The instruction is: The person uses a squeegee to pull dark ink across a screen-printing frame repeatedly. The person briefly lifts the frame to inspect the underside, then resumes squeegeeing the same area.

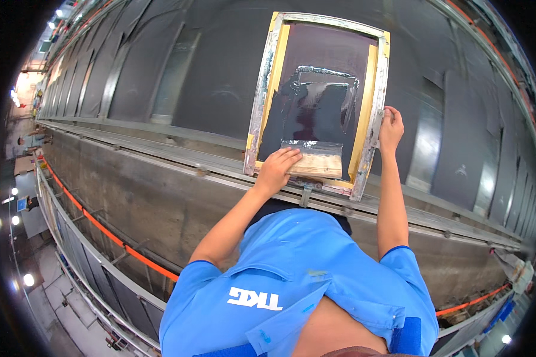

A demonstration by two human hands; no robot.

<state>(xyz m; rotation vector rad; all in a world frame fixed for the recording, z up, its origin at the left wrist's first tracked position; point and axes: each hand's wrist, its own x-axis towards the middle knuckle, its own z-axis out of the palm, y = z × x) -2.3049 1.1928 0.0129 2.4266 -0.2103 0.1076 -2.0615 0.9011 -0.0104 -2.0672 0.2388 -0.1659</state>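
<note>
A screen printing frame (264,89) with yellow tape along its inner sides lies on a long dark printing table. Glossy dark ink (315,107) covers the middle of its mesh. Near the frame's close end rests a squeegee with a wooden handle (318,165), its blade edge wet with ink. My left hand (275,171) is closed over the left end of that handle; the thumb is hidden. My right hand (391,128) grips the frame's right side at about mid-length, fingers curled at the rim.
A metal rail (214,171) with small stops runs along the table's near edge. Dark panels (208,77) with shiny strips between them cover the table to both sides. Behind a grey walkway, an orange pipe (131,253) follows another table. Another person (31,140) stands far left.
</note>
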